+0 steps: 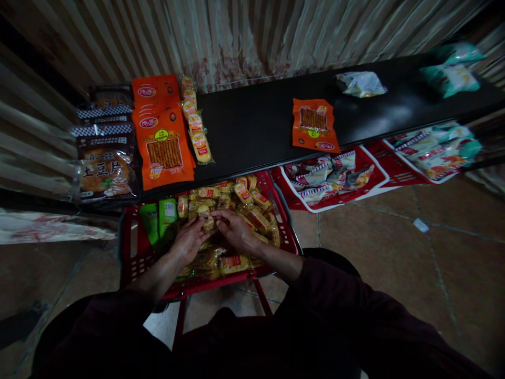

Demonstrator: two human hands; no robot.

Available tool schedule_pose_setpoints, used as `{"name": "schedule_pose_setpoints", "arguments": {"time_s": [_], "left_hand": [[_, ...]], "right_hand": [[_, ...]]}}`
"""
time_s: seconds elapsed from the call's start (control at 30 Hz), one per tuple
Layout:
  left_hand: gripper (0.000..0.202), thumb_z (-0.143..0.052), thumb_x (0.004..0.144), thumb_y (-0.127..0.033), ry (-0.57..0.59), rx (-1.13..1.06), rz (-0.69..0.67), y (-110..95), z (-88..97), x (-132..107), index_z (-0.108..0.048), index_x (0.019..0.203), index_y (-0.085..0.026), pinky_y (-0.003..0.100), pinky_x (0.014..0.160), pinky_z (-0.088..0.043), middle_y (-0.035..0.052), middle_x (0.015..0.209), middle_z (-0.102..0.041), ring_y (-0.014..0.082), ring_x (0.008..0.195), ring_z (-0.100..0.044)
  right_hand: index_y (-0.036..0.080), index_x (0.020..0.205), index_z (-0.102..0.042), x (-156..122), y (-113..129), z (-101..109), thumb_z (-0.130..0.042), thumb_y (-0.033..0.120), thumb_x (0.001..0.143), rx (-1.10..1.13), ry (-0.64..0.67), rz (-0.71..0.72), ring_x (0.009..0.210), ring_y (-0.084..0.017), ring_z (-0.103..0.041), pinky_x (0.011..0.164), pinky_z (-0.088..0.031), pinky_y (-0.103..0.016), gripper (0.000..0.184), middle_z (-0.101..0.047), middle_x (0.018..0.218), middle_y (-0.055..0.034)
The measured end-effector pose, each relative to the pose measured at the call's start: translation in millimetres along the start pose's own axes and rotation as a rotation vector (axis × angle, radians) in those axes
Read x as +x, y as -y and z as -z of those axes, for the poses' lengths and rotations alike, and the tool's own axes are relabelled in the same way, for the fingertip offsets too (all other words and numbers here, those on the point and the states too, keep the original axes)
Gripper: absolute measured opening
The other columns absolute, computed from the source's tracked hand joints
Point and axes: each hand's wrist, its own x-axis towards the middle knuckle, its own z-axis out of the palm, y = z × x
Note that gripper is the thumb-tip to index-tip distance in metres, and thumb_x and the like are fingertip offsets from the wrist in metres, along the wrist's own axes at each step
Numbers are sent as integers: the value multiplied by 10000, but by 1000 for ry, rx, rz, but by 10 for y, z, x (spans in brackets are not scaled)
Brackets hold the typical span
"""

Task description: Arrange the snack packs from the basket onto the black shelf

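Over a red basket (292, 237) filled with small wrapped biscuit packs (234, 263), both my hands meet at one biscuit pack (208, 222) in clear wrapping. My left hand (189, 239) grips it from the left side, fingers closed on it. From the right, my right hand (234, 229) has its thumb and fingertips pressed to the same pack. Green packets (168, 218) lie at the basket's left end. On the black shelf (244, 126) above, a row of similar biscuit packs (195, 123) runs front to back.
Orange snack bags (163, 152) and dark brown potato-chip bags (104, 168) stand stacked at the shelf's left. A single orange bag (314, 126), a white packet (361, 84) and teal bags (452, 79) lie farther right. Another red basket (335, 202) of packets sits under the shelf edge.
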Motion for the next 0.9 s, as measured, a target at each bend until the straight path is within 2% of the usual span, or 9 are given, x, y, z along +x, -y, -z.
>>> {"name": "schedule_pose_setpoints", "arguments": {"time_s": [0.1, 0.27, 0.53, 0.67, 0.77, 0.9], "left_hand": [[79, -557, 824, -62, 10, -14, 20, -7, -6, -3, -599, 816, -129, 396, 865, -524, 35, 757, -683, 122, 682, -643], [78, -570, 815, -65, 23, -10, 10, -10, -5, -9, -597, 837, -135, 343, 853, -515, 35, 766, -679, 118, 705, -639], [131, -671, 739, -109, 65, 14, -3, 17, 25, 2, -587, 825, -161, 276, 754, -514, 6, 758, -659, 105, 671, -619], [109, -677, 730, -147, 98, 23, -10, 11, 26, -8, -592, 797, -156, 245, 699, -499, 5, 747, -648, 98, 660, -600], [63, -639, 749, -145, 73, 20, 1, 2, 19, -17, -597, 795, -144, 259, 722, -498, 33, 768, -659, 117, 705, -611], [53, -614, 755, -143, 66, 25, -51, 18, 30, -8, -616, 807, -133, 274, 752, -493, 51, 802, -670, 139, 766, -622]], "right_hand": [[184, 1080, -623, 4, 0, 11, -475, 96, 812, -24, 14, 23, 923, -169, -613, 860, -491, -344, 319, -652, 1017, -64], [185, 1132, -598, 3, -3, 27, -494, 156, 855, -140, 64, 159, 1062, -205, -583, 932, -470, -393, 297, -630, 1119, -99], [160, 1207, -549, -27, -63, -13, -523, 291, 882, -246, 19, 325, 1180, -234, -525, 994, -460, -418, 351, -545, 1254, -154], [134, 1241, -520, -37, -93, -27, -543, 275, 867, -263, 27, 338, 1238, -248, -479, 1031, -429, -432, 400, -510, 1299, -179], [117, 1249, -514, -33, -77, -13, -571, 291, 850, -241, 46, 323, 1233, -260, -486, 1036, -421, -437, 439, -521, 1286, -194], [153, 1270, -500, -24, -39, 10, -595, 336, 837, -179, 56, 291, 1222, -260, -499, 1041, -407, -445, 480, -555, 1263, -167]]}}
